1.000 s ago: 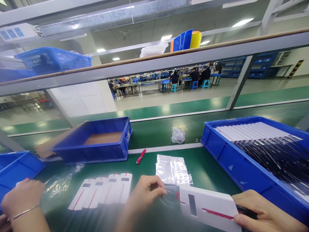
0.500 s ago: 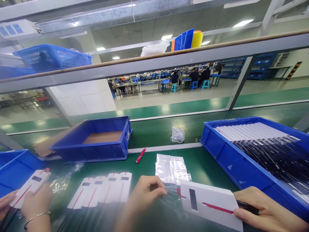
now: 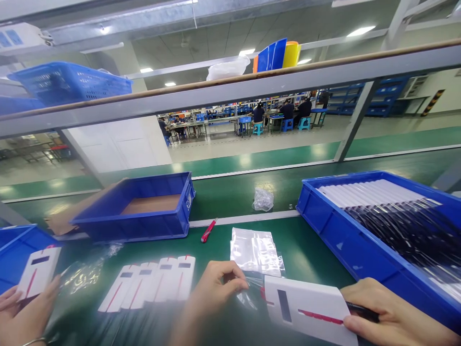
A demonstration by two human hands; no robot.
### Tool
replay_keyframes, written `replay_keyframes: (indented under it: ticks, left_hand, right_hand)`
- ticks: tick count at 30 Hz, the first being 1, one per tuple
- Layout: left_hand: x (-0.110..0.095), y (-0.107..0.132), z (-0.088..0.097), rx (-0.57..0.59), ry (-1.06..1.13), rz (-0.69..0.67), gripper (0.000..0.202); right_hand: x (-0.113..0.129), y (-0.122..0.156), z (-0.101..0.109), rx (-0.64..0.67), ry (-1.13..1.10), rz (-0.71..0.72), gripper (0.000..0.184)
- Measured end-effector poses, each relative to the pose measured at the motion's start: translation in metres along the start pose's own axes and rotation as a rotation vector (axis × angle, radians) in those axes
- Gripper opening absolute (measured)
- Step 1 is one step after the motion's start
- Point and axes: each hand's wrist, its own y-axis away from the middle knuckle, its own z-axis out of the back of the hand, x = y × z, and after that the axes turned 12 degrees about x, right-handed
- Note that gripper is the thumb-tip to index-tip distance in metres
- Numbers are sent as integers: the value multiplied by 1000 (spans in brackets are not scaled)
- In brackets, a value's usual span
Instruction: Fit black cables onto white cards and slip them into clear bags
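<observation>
My right hand point(image 3: 378, 312) grips a flat white plastic device point(image 3: 306, 307) with a dark window, a red strip and a red loop at its left end. A black cable point(image 3: 363, 311) comes out of its right end under my fingers. My left hand point(image 3: 223, 283) has thumb and forefinger pinched on a thin clear plastic bag point(image 3: 248, 300), close to the red loop. Whether the device's end is inside the bag I cannot tell. Just beyond lies a stack of clear bags point(image 3: 255, 250). To the left, several similar white devices point(image 3: 147, 286) lie side by side.
A co-worker's hands point(image 3: 30, 307) hold another white device point(image 3: 39, 271) at the far left. A blue bin point(image 3: 334, 240) of devices and black cables stands right; another blue bin point(image 3: 133, 228) stands back left. A red cutter point(image 3: 209, 230) and crumpled plastic point(image 3: 263, 199) lie between.
My right hand and the device have shifted slightly left, nearer the bag in my left hand. The co-worker's device has moved left and been tipped more upright.
</observation>
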Motion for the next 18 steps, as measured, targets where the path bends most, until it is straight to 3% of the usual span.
replay_keyframes:
  ticks: [1, 12, 18]
  left_hand:
    - [0, 0, 0, 1, 3, 0, 14]
    - [1, -1, -3, 24, -13, 22, 15]
    - [1, 1, -3, 63, -27, 44, 10]
  right_hand:
    - [0, 0, 3, 51, 24, 9, 39]
    - [8, 5, 4, 80, 76, 59, 37]
    - [1, -2, 11, 185, 43, 47, 43]
